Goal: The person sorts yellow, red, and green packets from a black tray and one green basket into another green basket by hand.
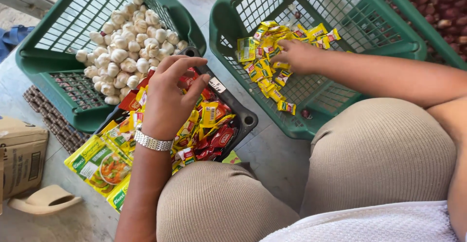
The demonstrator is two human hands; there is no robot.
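— What step am I in, from what you see?

— Sorting, I'd judge. My right hand (296,56) lies flat, fingers spread loosely, on the small yellow sachets (266,66) in the right green basket (389,32); it touches them but I cannot tell that it has closed on any.

— And the left?

— The left hand (168,98), with the metal watch (153,142), hovers half open over the black tray (245,118) of red and yellow packets (209,125), fingers curled, nothing pinched that I can see.

— Next move?

— I reckon a clean pinch on one sachet, without dragging its neighbours. The garlic (126,47) sits in the left green basket (34,62), apart, untouched.
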